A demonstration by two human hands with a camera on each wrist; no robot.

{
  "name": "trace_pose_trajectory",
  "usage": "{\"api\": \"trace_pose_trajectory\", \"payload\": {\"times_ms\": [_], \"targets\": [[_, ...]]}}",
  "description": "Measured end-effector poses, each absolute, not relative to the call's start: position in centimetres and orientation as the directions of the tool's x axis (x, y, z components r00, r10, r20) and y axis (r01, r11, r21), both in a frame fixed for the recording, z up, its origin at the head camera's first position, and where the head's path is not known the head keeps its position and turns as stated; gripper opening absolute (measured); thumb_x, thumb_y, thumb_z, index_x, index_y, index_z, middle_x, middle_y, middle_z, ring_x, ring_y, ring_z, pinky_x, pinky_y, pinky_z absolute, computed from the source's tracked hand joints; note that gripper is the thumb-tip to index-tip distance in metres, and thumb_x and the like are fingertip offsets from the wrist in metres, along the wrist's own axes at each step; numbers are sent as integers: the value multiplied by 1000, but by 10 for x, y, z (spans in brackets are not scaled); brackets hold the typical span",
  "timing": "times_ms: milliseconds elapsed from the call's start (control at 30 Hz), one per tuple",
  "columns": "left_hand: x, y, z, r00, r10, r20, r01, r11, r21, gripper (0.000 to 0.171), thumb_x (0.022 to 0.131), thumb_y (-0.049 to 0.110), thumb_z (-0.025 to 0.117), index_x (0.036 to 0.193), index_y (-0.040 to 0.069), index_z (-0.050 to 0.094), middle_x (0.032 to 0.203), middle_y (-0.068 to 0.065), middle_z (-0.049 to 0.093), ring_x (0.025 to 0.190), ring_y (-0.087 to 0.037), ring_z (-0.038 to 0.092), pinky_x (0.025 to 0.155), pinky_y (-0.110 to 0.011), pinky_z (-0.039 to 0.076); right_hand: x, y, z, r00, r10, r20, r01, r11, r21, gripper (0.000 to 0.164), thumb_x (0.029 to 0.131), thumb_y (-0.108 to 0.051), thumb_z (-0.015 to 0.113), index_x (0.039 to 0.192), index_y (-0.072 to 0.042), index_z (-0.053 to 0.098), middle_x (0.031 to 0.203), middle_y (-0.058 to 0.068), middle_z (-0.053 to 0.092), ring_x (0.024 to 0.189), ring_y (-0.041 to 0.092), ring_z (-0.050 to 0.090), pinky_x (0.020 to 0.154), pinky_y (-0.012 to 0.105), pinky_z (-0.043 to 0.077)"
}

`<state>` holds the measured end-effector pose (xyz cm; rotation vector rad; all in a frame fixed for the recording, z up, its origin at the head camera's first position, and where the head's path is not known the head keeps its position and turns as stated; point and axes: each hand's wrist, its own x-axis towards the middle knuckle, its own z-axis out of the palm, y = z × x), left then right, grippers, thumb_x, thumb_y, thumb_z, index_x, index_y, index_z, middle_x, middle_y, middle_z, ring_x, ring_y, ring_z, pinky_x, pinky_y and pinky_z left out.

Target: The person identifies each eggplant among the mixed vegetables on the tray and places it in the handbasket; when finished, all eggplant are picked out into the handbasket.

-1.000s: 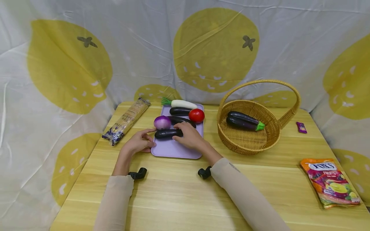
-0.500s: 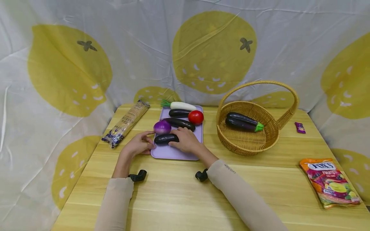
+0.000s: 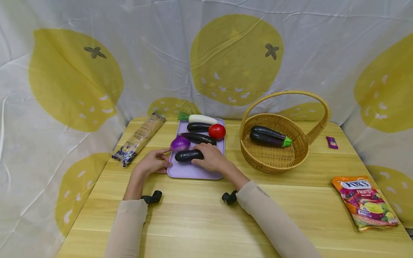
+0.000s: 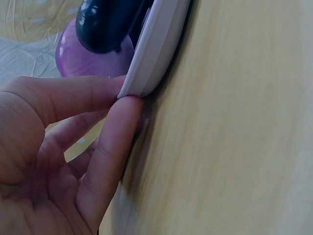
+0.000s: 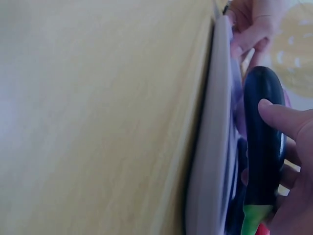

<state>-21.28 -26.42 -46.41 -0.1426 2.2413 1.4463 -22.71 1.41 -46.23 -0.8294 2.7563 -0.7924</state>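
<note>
On a lilac tray lie several vegetables. My right hand grips a dark eggplant near the tray's front, its thumb on the near side. The right wrist view shows this eggplant with its green stem end by the palm; whether it touches the tray is hard to tell. My left hand pinches the tray's left rim between thumb and fingers. Just behind the held eggplant sits a purple onion. Farther back are two more eggplants, a tomato and a white radish.
Right of the tray stands a wicker basket with a tall handle, holding eggplant. A long noodle-like packet lies at the left. A candy bag and a small purple wrapped sweet lie at the right.
The right hand and its eggplant have shifted slightly towards the near side, then a little right. The onion sits slightly nearer, and more of the eggplant behind shows. The left hand stays at the rim.
</note>
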Motion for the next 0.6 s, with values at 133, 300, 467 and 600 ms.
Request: {"api": "trace_pose_trajectory", "payload": {"times_ms": [133,300,467,600], "targets": [[-213,-265,-463,-888,162,-431,-323,448,834,81,91,7,76,161,20,37,113,-10,57,88,-17,65,76,-34,64,-224,20,-457,-836,-548,23,-463,682,-566,49,97,-41,70,137,-15,61,141,6,61,131,25,54,116,44,41],[-213,-266,-463,-890,171,-423,-314,444,839,79,92,7,75,161,20,38,112,-11,57,87,-17,65,75,-34,64,-218,28,-453,-841,-539,49,-459,661,-594,49,97,-40,69,141,-18,59,145,5,60,134,26,53,117,44,40],[-212,-265,-463,-889,179,-422,-314,432,845,78,92,6,75,160,18,40,110,-10,57,86,-17,64,74,-34,64,-213,36,-444,-846,-525,88,-465,649,-603,49,98,-40,68,141,-19,59,144,3,59,136,26,52,119,45,40],[-212,-265,-464,-888,178,-424,-318,429,845,79,92,6,75,160,19,39,111,-11,57,86,-17,65,73,-34,64,-207,45,-431,-853,-506,124,-470,643,-605,46,98,-39,68,138,-18,60,140,3,59,132,25,54,116,46,44]]}}
